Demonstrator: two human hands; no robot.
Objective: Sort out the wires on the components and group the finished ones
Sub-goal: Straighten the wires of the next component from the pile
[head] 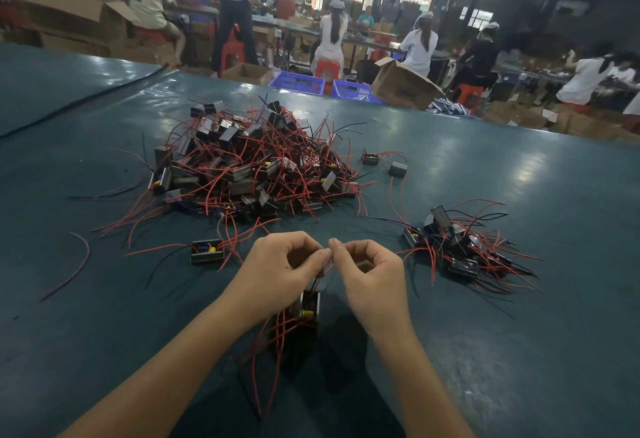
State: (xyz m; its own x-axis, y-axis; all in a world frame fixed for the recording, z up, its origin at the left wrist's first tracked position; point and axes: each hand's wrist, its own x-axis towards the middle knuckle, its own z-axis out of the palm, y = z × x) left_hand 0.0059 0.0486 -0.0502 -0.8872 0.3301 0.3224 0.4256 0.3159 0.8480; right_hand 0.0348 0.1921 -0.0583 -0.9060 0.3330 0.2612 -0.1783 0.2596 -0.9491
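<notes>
**Item in work:** one component, a small dark block with a yellow part showing. It is hanging just below and between the two hands, low in the middle of the view, over the green table mat. Its red wires are trailing down toward the person.

**Left hand**: fingers are curling in, and thumb and forefinger are pinching a wire end where the hands are meeting.

**Right hand**: it is curling likewise and pinching at the same spot. Whether it is the same lead or a neighbouring one cannot be told.

**Stock:**
- A large tangled pile is lying further up the table, well apart from the hands.
- A smaller pile is lying off to the right — judged to be the finished group.
- A single unit is sitting near the left hand.
- A loose red wire is lying at far left.

**Step in hand, as judged:** the person is teasing apart or straightening the leads on the held component, and grouping is not yet done.

**Next move, as judged:** it is calling for a steady pinch while the remaining leads are being drawn clear of one another. The block is then going across to the right-hand pile — without snagging wires already lying there.
</notes>
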